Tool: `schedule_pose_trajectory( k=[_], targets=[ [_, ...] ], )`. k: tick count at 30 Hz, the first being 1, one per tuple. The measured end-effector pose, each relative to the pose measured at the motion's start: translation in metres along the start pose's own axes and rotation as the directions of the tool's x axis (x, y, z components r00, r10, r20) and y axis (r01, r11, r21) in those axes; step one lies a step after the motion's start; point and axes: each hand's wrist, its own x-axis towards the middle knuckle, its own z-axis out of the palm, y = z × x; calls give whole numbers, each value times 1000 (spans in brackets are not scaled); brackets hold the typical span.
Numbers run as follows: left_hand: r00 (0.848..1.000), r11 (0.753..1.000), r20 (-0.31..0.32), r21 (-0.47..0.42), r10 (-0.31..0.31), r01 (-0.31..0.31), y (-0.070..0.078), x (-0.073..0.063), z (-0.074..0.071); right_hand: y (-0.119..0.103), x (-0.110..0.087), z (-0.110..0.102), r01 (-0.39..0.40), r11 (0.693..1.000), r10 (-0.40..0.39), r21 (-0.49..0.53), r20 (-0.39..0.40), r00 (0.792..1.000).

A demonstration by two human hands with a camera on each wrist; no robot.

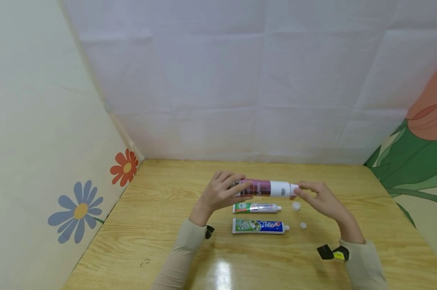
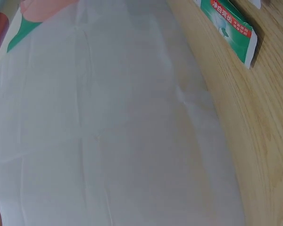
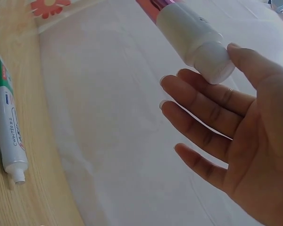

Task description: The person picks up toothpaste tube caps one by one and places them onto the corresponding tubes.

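Beige sleeves (image 1: 182,251) near, the left hand (image 1: 218,192) grips a purple tube (image 1: 261,187) as the right hand (image 1: 322,201) pinches its cap (image 3: 211,61), likely uncapping, which calls for twisting.

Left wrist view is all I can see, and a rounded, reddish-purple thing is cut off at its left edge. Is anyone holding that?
Observer: Yes, the left hand grips it: a long purple-and-white tube.
Visitor: Oh! And what's the other hand up to?
Observer: The right hand pinches the white cap at the tube's end.
Visitor: Are there any loose bits on the table?
Observer: Two: a larger round white cap and a smaller round white cap lie on the wooden table.
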Motion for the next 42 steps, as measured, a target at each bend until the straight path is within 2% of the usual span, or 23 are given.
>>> schedule_pose_trajectory(
  k=[7,11,21,26,35,42],
  targets=[
    [1000,1000,-7,0,4,-4,1,1,1,2,0,-1,70,996,-70,53,16,997],
    [1000,1000,-16,2,12,-12,1,2,1,3,0,-1,79,994,-80,70,19,997],
    [999,1000,-28,-3,23,-23,1,2,3,2,2,1,44,992,-47,122,21,999],
    [999,1000,-30,-3,23,-23,1,3,3,1,1,2,55,993,-56,107,12,998],
    [1000,1000,-21,-9,9,-9,1,2,1,-3,1,0,28,998,-27,60,-13,1000],
    [1000,1000,-23,-14,12,-13,0,2,2,-1,-1,0,-43,999,44,34,-27,999]
  ],
)
